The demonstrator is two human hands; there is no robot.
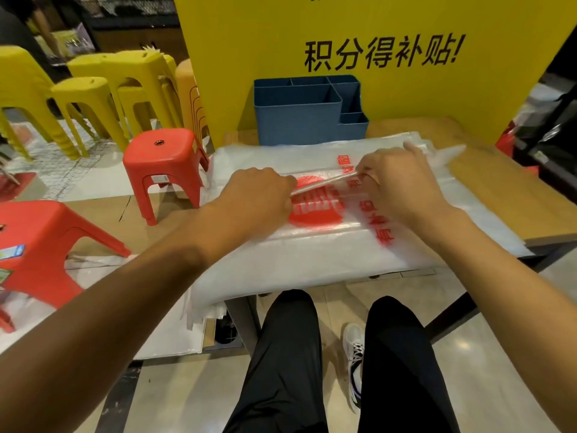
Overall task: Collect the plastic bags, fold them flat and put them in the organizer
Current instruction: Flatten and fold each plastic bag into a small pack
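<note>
Bag (315, 210) edge pinched taut, left hand (259, 195) and right hand (396, 185); slick stack may slide; organizer (299, 120) at 12 o'clock.

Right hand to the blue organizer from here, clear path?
Probably yes. The organizer stands open-topped just beyond the bag, nothing between, but the right hand is pinching that bag.

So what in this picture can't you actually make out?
- Fingertips of the left hand: curled under, hidden by its own knuckles, head view.
- Red print on the plastic bag: partly covered by both hands and the lifted fold.
- Right hand: fingertips blurred behind the film.
- Blue organizer: compartment floors hidden by its walls.
- Yellow sign: top line cut off by the frame edge.
- Table: mostly covered by plastic.
</note>
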